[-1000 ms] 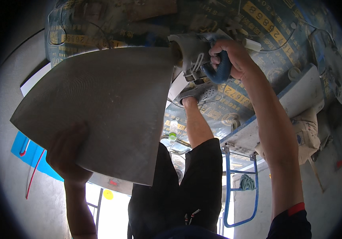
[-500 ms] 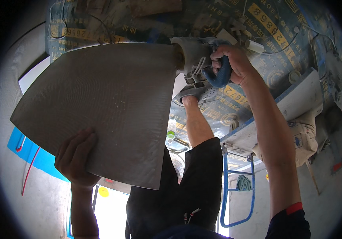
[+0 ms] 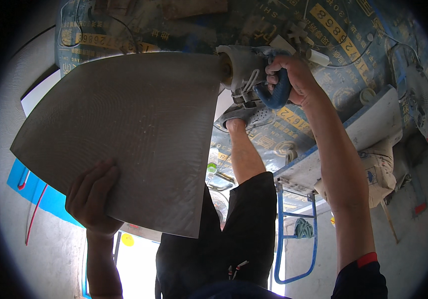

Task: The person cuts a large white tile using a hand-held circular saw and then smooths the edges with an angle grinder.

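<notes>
A large flat grey panel (image 3: 134, 124), with fine curved streaks over its face, fills the left and middle of the head view. My left hand (image 3: 91, 197) holds its lower left edge, with the fingers resting on the face; the thumb is hidden. At the upper right, my right hand (image 3: 291, 77) is wrapped round the curved blue handle (image 3: 276, 97) of a dusty grey hand tool (image 3: 246, 67). This tool has a thick round body with a brownish end, which lies right beside the panel's upper right edge. Whether it touches the panel I cannot tell.
Printed dark green sheeting (image 3: 343, 45) covers the floor. A blue-legged work platform (image 3: 298, 174) stands at the right, with a cloth (image 3: 303, 228) on its frame and a paper sack (image 3: 376, 174) beside it. My shoe (image 3: 241, 112) is below the tool. A cable (image 3: 356, 62) crosses the floor.
Very little differs. The panel's left corner and my left hand sit slightly farther left in the picture, as does much of the background. Both hands keep their hold.
</notes>
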A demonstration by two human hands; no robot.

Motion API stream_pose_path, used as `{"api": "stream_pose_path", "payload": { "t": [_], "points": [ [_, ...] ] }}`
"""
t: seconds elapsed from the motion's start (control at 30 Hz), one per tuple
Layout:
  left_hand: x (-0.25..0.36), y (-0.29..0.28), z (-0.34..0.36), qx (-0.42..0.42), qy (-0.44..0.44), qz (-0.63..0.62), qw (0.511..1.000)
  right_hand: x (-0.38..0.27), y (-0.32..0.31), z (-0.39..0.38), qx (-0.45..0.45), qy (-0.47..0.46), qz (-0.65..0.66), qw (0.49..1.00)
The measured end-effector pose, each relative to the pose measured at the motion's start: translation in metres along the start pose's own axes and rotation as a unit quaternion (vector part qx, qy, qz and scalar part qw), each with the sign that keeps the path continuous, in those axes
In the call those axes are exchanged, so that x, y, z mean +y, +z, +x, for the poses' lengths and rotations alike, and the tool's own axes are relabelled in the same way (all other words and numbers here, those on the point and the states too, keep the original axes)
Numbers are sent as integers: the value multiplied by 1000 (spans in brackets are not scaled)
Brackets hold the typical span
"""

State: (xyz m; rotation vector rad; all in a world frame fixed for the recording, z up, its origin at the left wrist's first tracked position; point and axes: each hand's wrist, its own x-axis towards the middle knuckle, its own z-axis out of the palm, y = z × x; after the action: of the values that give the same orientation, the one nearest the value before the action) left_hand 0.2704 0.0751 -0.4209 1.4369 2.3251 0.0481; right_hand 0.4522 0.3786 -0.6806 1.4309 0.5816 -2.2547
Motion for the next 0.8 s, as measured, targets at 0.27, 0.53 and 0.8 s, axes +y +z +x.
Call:
{"api": "stream_pose_path", "payload": {
  "t": [0.27, 0.53, 0.8],
  "points": [
    [0, -1, -3, 1, -1, 4, 1000, -1, 2, -6, 8, -3, 42, 999],
    [-1, 1, -7, -1, -4, 6, 1000, 1, 9, -3, 0, -13, 30, 999],
    [1, 2, -5, 9, -16, 12, 1000, 3, 6, 5, -2, 4, 26, 1000]
  ]
}}
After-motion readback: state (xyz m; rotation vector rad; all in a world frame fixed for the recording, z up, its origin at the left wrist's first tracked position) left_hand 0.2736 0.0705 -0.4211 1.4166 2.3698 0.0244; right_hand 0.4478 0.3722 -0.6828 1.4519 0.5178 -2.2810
